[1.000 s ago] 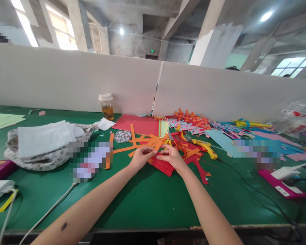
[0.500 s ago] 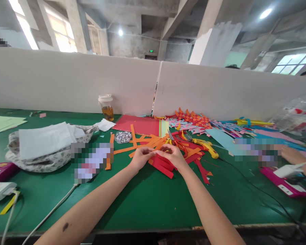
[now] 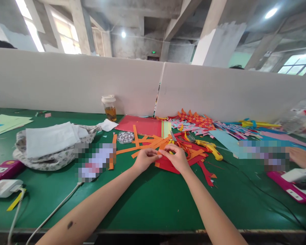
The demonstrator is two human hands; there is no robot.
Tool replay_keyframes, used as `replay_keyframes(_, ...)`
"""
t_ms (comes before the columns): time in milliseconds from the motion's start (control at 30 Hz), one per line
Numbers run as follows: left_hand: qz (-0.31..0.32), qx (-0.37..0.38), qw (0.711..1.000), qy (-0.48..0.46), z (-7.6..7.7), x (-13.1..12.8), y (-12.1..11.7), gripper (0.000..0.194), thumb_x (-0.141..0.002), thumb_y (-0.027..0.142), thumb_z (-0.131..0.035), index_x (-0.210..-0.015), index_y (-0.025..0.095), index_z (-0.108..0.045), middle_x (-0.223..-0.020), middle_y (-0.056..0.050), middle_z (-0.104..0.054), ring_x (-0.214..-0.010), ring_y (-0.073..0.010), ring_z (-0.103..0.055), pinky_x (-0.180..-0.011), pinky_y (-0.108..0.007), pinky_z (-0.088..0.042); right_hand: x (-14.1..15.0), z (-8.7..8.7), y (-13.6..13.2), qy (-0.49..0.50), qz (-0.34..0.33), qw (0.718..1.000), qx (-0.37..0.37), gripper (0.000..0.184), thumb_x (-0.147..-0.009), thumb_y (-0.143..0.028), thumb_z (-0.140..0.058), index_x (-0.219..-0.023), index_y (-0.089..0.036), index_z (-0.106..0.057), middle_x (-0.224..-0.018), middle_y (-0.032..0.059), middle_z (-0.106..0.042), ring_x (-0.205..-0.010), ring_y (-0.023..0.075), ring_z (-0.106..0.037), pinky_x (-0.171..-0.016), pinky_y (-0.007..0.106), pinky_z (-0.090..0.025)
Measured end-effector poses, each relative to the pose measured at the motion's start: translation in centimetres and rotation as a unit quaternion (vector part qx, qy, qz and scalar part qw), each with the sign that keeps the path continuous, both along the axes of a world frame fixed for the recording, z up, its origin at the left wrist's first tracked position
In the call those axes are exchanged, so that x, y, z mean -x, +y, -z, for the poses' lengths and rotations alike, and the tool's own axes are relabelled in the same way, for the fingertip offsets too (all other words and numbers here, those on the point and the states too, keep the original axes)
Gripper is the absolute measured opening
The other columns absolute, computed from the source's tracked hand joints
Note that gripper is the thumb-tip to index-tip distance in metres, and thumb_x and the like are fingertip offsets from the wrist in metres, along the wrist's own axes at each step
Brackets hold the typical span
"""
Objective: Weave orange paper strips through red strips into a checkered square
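Note:
My left hand and my right hand meet over the green table, thumbs and forefingers pinched together on woven paper strips. Red paper strips fan out from below the fingers. The small piece right between the fingertips is mostly hidden. Loose orange paper strips lie just beyond my left hand. Past my right hand are red-handled scissors and a glue gun with a yellow handle. A strip of red paper lies to the right.
Behind are red paper sheets, a lidded cup of tea and woven orange-red pieces. A floral cloth bag sits left, near a blurred phone. Another person's hand rests at right, by a pink power strip.
My view has turned slightly left. Both hands keep pinching close together, and the red strips under them have shifted upward a little. Another person's hand has come in at the right edge.

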State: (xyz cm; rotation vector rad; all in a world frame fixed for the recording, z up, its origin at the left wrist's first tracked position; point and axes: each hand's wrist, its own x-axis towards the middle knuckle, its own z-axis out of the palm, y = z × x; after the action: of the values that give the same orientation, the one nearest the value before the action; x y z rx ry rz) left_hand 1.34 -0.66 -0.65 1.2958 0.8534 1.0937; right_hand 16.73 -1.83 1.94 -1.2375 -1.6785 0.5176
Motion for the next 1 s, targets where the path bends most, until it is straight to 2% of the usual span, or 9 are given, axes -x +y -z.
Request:
replay_keyframes(233,0.014,0.005,1.0,-0.002,-0.05,0.11,-0.06,0.034,-0.051,0.038,-0.076,-0.072,0.013,-0.066,-0.063,-0.003,-0.066,-0.054,-0.0108,-0.056,-0.05,-0.02,-0.041,0.65,-0.28,-0.16,-0.051,0.005,0.997,-0.05,0.029,-0.074,-0.048,-0.056,-0.065,-0.021,-0.056,-0.073,0.0044,-0.059,-0.069,0.0183,-0.056,-0.065,0.029,-0.044)
replay_keyframes(433,-0.012,0.021,1.0,-0.016,-0.33,0.08,-0.12,0.04,-0.053,0.042,-0.074,-0.078,0.013,-0.064,-0.051,0.001,-0.059,-0.044,-0.0081,-0.05,-0.047,-0.02,-0.042,0.49,0.07,-0.48,-0.132,0.037,0.989,-0.046,0.027,-0.079,-0.047,-0.05,-0.079,-0.022,-0.061,-0.081,0.0048,-0.065,-0.078,0.0203,-0.058,-0.072,0.032,-0.043)
replay_keyframes(600,-0.032,0.047,0.998,-0.033,-0.11,0.01,0.05,0.04,-0.052,0.04,-0.076,-0.078,0.013,-0.061,-0.049,0.003,-0.056,-0.044,-0.0072,-0.049,-0.047,-0.02,-0.044,0.36,0.24,-0.57,-0.212,0.062,0.974,-0.058,0.033,-0.083,-0.048,-0.043,-0.07,-0.022,-0.06,-0.071,0.0045,-0.064,-0.073,0.0208,-0.057,-0.072,0.032,-0.04)
replay_keyframes(1000,-0.014,0.042,0.999,-0.004,-0.38,0.18,-0.16,0.038,-0.063,0.048,-0.066,-0.078,0.015,-0.054,-0.052,0.004,-0.051,-0.047,-0.0065,-0.048,-0.046,-0.018,-0.045,0.15,0.66,-0.39,-0.236,0.062,0.967,-0.077,0.031,-0.086,-0.045,-0.041,-0.073,-0.022,-0.057,-0.073,0.0045,-0.063,-0.074,0.0203,-0.056,-0.071,0.03,-0.038)
